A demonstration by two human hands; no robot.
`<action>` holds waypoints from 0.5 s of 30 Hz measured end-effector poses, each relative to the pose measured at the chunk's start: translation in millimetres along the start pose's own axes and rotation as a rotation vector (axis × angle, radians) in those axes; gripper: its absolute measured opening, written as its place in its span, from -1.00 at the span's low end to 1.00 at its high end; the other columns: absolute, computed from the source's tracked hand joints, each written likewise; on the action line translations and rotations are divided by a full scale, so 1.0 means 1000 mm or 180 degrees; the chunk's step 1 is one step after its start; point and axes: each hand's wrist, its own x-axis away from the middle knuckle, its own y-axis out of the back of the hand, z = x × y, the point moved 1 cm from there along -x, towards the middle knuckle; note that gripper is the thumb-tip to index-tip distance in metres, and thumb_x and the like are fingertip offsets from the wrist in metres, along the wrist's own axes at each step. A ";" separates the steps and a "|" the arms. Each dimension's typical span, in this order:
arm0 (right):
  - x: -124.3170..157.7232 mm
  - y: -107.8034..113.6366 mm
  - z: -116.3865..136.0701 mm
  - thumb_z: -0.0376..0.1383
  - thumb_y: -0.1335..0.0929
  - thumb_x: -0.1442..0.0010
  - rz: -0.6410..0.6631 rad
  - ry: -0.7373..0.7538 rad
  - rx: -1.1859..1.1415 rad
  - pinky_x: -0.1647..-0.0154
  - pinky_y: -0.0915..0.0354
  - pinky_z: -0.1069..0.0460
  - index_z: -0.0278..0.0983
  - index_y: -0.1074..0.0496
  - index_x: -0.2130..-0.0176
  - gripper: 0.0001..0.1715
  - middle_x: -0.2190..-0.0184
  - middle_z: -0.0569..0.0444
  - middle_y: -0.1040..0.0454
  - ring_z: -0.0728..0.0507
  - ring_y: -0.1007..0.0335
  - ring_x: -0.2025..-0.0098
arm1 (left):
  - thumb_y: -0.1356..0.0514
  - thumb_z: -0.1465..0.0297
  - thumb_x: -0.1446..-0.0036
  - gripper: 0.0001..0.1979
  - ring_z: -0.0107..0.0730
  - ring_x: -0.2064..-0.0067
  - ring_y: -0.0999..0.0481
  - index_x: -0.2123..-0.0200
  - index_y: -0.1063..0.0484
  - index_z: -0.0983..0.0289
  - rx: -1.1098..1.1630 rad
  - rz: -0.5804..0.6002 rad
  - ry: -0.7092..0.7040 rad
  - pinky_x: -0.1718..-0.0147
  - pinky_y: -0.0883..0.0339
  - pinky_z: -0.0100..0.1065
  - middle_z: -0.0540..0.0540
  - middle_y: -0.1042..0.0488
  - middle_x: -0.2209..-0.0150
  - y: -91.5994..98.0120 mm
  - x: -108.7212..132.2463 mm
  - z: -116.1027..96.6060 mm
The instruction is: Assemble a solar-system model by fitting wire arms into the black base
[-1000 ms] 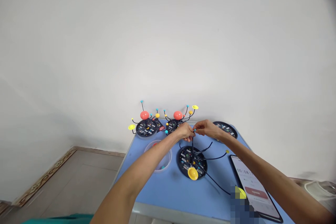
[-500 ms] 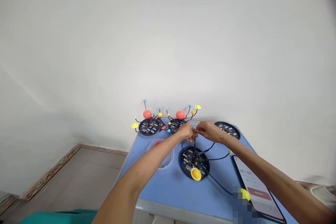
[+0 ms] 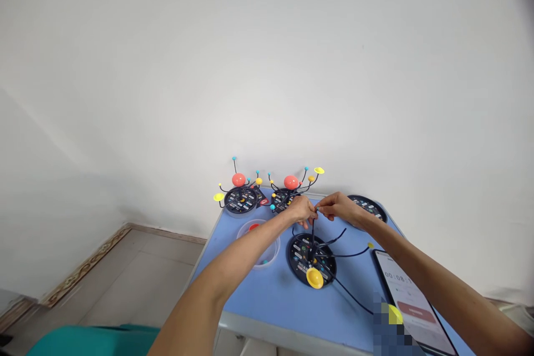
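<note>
A planet model with a round black base stands on the blue table, its black arms spreading out. My left hand has its fingers closed around the top of one upright arm. Right beside it, my right hand pinches a tiny blue ball at that arm's tip. A yellow-orange cup-shaped piece sits at the front of the model. One long arm reaches toward the lower right, to a yellow piece partly covered by pixelation.
Two models with red balls stand at the back, near the wall. A clear round container with small pieces lies at left. A black disc is at back right, a phone showing a timer at right. A teal object is at lower left.
The whole view has shifted slightly, so the table and models appear a little further right. Both hands remain together at the upright arm's tip.
</note>
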 end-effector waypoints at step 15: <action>-0.010 -0.003 -0.013 -0.28 -0.29 0.09 -0.0105 0.0082 0.0427 0.57 -0.13 0.07 -0.35 -0.56 0.51 -0.73 0.71 0.13 -0.33 -0.01 -0.18 0.63 | -0.20 0.50 -0.02 -0.87 -0.48 0.64 -0.44 0.54 -0.49 0.36 -0.0036 -0.0044 -0.0013 0.52 -0.45 -0.42 0.06 -0.49 0.59 -0.002 -0.003 0.003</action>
